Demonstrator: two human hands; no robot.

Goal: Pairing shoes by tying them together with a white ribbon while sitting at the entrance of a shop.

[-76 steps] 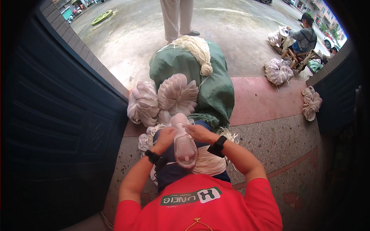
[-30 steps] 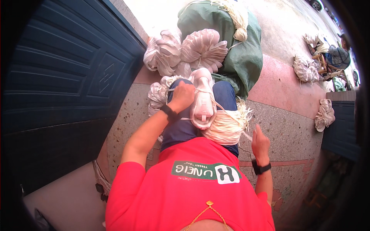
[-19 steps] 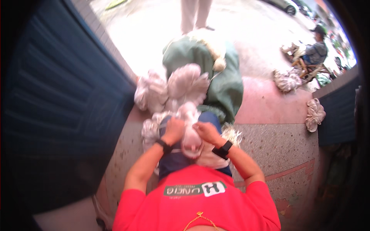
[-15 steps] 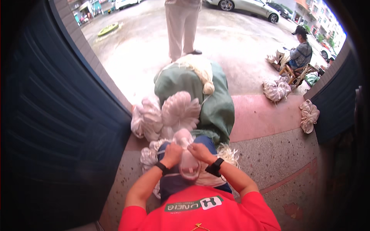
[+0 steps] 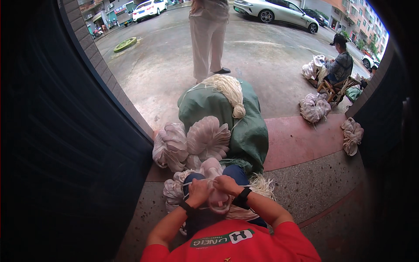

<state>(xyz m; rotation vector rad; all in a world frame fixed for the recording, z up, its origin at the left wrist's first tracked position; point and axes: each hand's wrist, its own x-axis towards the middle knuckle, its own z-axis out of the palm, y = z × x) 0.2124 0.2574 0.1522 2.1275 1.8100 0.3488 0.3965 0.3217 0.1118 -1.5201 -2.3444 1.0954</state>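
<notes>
Lettering (image 5: 214,242) on red shirt (image 5: 275,244); characters (image 5: 120,9) on distant sign (image 5: 120,10)

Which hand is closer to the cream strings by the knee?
Right. The right hand is just left of the cream strings; the left hand is farther left.

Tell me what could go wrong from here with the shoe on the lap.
The shoe might slip or twist, since it rests between the knees with the left hand and right hand close together on it. The pale lace sticking out beside the left hand could snag. Farther off, the cream bundle draped over the green sack might slide down.
</notes>
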